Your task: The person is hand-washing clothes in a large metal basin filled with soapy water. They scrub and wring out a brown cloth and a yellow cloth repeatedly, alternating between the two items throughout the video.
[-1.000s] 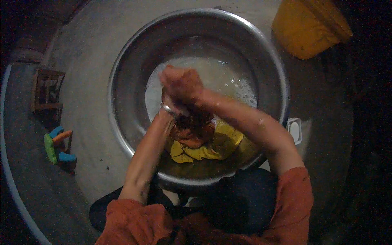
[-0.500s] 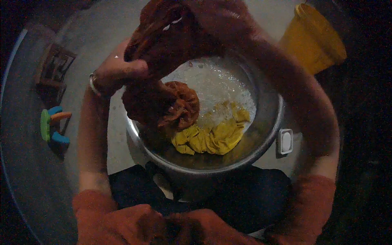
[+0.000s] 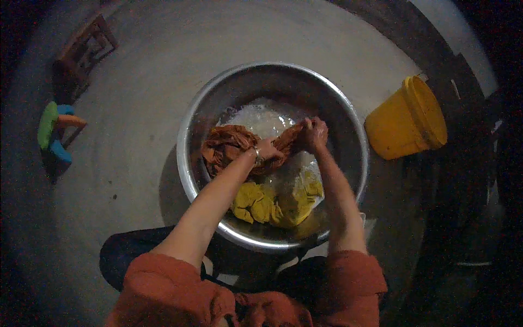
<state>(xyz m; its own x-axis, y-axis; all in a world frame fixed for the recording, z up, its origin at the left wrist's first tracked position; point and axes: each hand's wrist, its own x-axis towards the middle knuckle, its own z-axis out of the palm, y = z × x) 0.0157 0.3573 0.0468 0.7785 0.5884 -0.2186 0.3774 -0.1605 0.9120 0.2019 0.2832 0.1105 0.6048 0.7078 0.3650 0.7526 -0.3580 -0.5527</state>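
Observation:
A wet, rust-brown cloth garment [image 3: 231, 143] lies bunched in a large round metal tub [image 3: 188, 169] of sudsy water [image 3: 259, 115]. My left hand [image 3: 268, 151], with a bangle at its wrist, is closed on the middle of this cloth. Farther right, my right hand [image 3: 315, 133] grips its twisted end, just above the water. Between the hands the cloth is stretched in a short length. A yellow cloth [image 3: 256, 204] lies crumpled and partly soaked at the near side of the tub, touched by neither hand.
To the right of the tub a yellow bucket [image 3: 400, 122] lies tilted on the floor. At the far left are a small wooden stool or frame [image 3: 87, 49] and a green, blue and orange plastic item [image 3: 53, 131]. My dark-clothed knee [image 3: 128, 253] is beside the tub's near rim.
Both hands have come down from high above the tub into it, bringing the brown cloth down to the water. The yellow cloth stays in the tub's near part.

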